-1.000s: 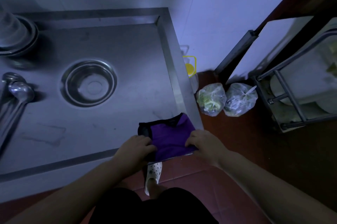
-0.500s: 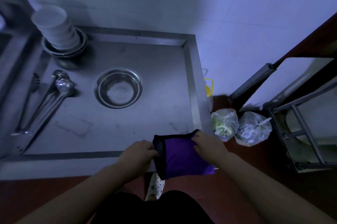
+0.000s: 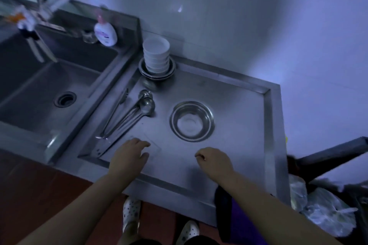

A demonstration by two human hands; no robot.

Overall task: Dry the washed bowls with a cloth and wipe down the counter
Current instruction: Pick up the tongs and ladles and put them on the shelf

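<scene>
Both hands' fingers (image 3: 146, 144) hold nothing, spread loosely over the counter (image 3: 229, 93); the cloth (image 3: 225, 209) hangs behind at its front edge.

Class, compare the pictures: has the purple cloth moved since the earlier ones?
Yes. Both hands have released the purple cloth; it now drapes over the counter's front edge, hanging below it.

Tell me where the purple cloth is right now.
In the head view, the purple cloth hangs over the front edge of the steel counter near its right corner, partly hidden under the right forearm, with neither hand holding it.
</scene>
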